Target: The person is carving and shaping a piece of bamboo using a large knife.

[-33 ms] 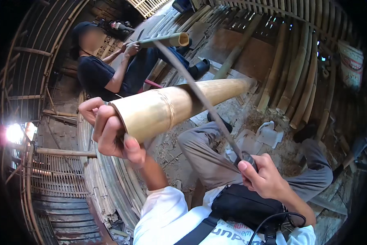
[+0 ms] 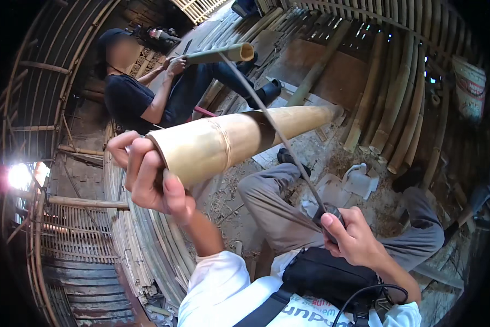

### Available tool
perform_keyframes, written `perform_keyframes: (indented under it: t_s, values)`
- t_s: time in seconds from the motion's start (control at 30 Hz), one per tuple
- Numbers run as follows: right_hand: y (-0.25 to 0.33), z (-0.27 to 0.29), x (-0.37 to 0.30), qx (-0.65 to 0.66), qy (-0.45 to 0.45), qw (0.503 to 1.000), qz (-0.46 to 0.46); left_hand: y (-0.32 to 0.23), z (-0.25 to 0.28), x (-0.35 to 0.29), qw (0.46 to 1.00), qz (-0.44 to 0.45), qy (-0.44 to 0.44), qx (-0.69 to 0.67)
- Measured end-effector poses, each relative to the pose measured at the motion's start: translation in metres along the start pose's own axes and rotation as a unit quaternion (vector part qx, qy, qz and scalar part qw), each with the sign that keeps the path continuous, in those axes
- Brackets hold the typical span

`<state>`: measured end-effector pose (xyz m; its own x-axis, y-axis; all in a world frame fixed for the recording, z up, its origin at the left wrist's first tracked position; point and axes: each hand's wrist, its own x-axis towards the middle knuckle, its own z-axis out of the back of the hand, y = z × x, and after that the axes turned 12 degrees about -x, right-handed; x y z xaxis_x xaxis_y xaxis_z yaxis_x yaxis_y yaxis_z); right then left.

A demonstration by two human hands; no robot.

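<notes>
My left hand (image 2: pixel 156 177) is closed around the near end of a pale bamboo piece (image 2: pixel 196 150), with fingers hooked over its rim and the thumb below. The piece has a raised node ring and stretches away to the right, its far end near the floor. In my right hand (image 2: pixel 354 231) is the dark handle of a long knife (image 2: pixel 291 152). Its narrow blade slants up and left across the bamboo beyond the node. Whether the blade touches the bamboo, I cannot tell.
A co-worker (image 2: pixel 133 92) sits at upper left, holding another bamboo length (image 2: pixel 215 54). Bamboo poles (image 2: pixel 389 98) lie at right near a white bucket (image 2: pixel 470 90). Split strips (image 2: pixel 130 245) are stacked at left. A black bag (image 2: pixel 324 278) rests at my waist; shavings litter the floor.
The knife blade has shifted slightly right over the bamboo and looks thinner, as if turned a little. My left hand and the bamboo have barely moved.
</notes>
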<state>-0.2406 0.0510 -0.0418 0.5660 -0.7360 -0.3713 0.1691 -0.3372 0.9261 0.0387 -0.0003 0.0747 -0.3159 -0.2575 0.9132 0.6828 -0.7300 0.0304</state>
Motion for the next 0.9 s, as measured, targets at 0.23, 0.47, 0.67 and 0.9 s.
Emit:
perform_keyframes:
  t_s: [0.23, 0.47, 0.67, 0.9]
  values:
    - [0.007, -0.009, 0.003, -0.159, 0.044, 0.953, 0.254, -0.049, -0.002, 0.006, 0.945, 0.314, -0.087, 0.033]
    - [0.026, -0.004, 0.004, -0.083, 0.076, 0.962, 0.250, -0.033, -0.008, 0.005, 0.992, 0.097, -0.055, 0.055]
    - [0.021, 0.000, 0.010, -0.108, 0.106, 0.953, 0.263, -0.026, -0.011, -0.003, 0.990, -0.045, -0.136, 0.015]
    - [0.030, 0.008, 0.005, -0.107, 0.127, 0.961, 0.223, -0.018, -0.010, -0.004, 0.992, -0.095, -0.088, 0.003]
